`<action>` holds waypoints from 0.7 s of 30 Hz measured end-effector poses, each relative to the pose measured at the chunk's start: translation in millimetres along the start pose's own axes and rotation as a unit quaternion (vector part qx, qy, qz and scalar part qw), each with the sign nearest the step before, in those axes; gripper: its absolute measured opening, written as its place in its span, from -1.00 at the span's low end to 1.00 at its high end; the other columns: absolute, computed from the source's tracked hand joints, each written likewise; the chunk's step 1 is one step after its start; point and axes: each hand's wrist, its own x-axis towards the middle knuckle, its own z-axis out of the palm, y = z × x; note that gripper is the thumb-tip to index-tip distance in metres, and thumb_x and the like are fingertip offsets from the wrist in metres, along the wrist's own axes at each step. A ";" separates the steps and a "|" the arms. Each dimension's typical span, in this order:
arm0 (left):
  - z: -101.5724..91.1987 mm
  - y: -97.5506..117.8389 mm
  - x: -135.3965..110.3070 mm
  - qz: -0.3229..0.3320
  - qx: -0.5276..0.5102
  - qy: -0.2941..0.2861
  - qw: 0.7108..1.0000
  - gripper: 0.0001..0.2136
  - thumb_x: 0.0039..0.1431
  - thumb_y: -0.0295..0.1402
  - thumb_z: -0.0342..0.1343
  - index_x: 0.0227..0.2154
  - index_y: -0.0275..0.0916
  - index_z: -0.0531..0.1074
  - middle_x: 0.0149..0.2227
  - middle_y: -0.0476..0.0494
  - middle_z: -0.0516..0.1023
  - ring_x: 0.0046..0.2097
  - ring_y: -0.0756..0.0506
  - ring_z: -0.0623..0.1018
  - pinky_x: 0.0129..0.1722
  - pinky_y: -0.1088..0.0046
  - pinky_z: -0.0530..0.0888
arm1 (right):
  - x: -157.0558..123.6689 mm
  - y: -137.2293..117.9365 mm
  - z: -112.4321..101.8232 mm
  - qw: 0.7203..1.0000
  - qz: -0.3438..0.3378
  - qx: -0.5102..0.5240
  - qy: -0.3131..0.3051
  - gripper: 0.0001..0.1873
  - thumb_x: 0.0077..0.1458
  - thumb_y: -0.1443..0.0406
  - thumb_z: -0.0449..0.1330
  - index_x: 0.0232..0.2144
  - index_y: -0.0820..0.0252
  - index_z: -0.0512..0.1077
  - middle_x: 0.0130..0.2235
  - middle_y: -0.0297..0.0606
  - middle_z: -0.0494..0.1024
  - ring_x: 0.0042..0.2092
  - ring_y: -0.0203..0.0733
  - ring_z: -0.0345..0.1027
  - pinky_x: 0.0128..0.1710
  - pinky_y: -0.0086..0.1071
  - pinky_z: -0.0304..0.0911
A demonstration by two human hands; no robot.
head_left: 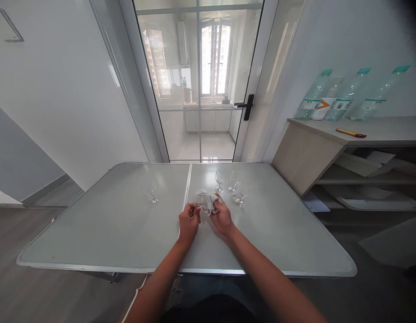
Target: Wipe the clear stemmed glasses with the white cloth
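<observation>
Over the middle of a grey folding table [103, 233], my left hand [188, 223] is closed on the stem of a clear wine glass [201, 197]. My right hand [222, 218] is closed on a light grey cloth [210, 203] that is pressed against and partly wrapped round the glass bowl. Three more clear wine glasses stand just beyond my right hand: one [220, 181], one [234, 181], and one [241, 196]. A single wine glass [151, 193] stands apart on the left half of the table.
A glass door with a black handle [248, 106] stands behind the table. At the right is a wooden shelf unit [305, 152] with several water bottles [347, 94] and a yellow-red tool [351, 133] on top. Wood floor surrounds the table.
</observation>
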 end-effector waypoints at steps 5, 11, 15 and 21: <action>-3.7 -6.8 5.0 -0.015 0.041 0.026 0.999 -0.85 0.30 -0.25 0.05 -0.35 -0.19 0.36 -0.60 0.09 0.38 -0.58 0.00 0.37 -0.53 0.51 0.28 | -10.1 0.0 3.8 0.912 -0.226 -0.314 -0.134 -0.91 0.29 0.25 0.13 -0.26 0.03 0.44 0.37 -0.27 0.31 0.39 0.00 0.14 0.35 0.02 0.07; -0.4 -17.5 -1.0 0.141 0.226 -0.026 0.964 -0.86 0.18 -0.47 0.04 -0.23 -0.23 0.45 -0.52 -0.07 0.51 -0.54 -0.07 0.44 -0.50 0.45 0.27 | -5.7 -0.5 -0.7 0.767 -0.313 -0.532 -0.176 -0.72 0.12 0.41 0.18 -0.16 -0.03 0.51 0.14 -0.28 0.57 0.31 0.04 0.27 0.46 0.12 -0.28; 5.3 -15.0 -5.7 0.178 0.240 -0.070 0.952 -0.91 0.22 -0.42 0.10 -0.39 -0.19 0.46 -0.54 -0.11 0.50 -0.48 -0.11 0.49 -0.43 0.43 0.29 | -3.6 -4.6 -9.0 0.829 -0.282 -0.482 0.022 -0.89 0.11 0.33 0.20 -0.34 0.01 0.52 -0.12 -0.24 0.64 0.04 0.05 0.44 0.39 0.14 -0.10; 3.6 -12.2 -6.5 0.169 0.214 -0.085 0.958 -0.86 0.32 -0.24 0.14 -0.28 -0.18 0.48 -0.47 -0.09 0.54 -0.43 -0.09 0.53 -0.37 0.44 0.35 | 6.0 -16.5 -11.7 0.990 -0.087 -0.049 0.101 -0.70 0.23 0.03 0.14 -0.30 0.08 0.51 -0.15 -0.18 0.63 -0.07 0.01 0.47 0.02 -0.05 0.37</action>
